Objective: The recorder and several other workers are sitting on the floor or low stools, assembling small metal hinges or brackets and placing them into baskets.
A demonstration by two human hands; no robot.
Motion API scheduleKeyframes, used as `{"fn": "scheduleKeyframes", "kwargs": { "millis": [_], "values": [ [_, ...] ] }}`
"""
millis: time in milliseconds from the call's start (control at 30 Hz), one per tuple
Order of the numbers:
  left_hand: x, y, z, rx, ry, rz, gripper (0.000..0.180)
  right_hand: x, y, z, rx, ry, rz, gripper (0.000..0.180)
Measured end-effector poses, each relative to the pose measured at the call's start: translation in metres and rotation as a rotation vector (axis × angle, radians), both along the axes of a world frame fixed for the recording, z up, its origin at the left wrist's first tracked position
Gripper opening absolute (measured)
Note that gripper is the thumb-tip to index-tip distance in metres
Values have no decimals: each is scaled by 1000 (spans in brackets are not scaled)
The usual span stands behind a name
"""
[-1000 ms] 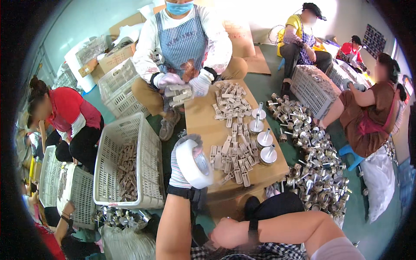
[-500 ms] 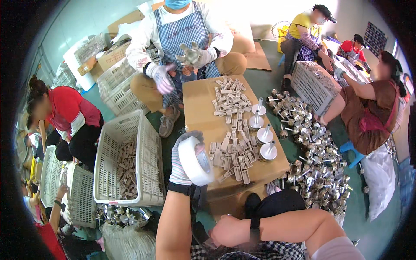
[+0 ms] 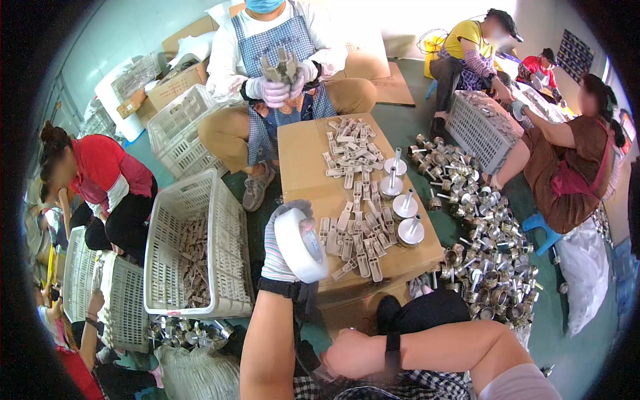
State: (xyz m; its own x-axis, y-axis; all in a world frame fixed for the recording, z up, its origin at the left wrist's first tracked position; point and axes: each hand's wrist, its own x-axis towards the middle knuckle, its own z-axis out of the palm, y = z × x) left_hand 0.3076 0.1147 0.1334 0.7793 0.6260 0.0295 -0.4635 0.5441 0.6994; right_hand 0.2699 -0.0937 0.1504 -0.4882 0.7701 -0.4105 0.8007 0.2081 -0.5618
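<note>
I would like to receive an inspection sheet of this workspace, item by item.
Surface: cardboard box, its top partly covered.
Work things: white tape roll, beige clips, four stemmed metal discs.
Clutter: metal parts heaped on the floor, right of the box.
Hands: gloved left hand holds the tape roll; bare right hand is low, its grip unclear.
Cables: thin dark loop at the back, possibly a cable.
Surroundings: seated co-workers, white crates.

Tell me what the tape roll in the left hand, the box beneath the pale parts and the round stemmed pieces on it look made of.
Tape roll: probably plastic film, whitish, with a smooth sheen. Box: matte cardboard, judging by its plain tan faces. Round stemmed pieces: apparently metal, silvery, with shiny stems; disc coating unclear.
</note>
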Motion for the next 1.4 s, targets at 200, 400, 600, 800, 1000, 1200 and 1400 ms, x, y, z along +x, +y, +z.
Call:
{"fn": "scheduleKeyframes", "kwargs": {
  "millis": [200,400,600,800,1000,1200,1400],
  "values": [
    [-8,1,6,-97,-2,17,20,-7,5,-1,-15,-1,4,16],
    [11,-3,-5,-69,-64,-107,21,-4,-11,-18,134,-56,-106,18],
    [-16,36,-30,688,253,46,15,-34,10,-14,118,-108,-13,17],
    [2,8,-18,465,211,17,23,-27,5,3,25,-115,15,21],
    [1,29,-37,559,192,42,31,-31,15,0,-32,-104,25,22],
    [1,34,-44,500,189,32,32,-31,9,4,28,-88,-124,22],
    [0,28,-32,476,195,37,36,-28,6,4,87,-103,-55,20]
  ]
}}
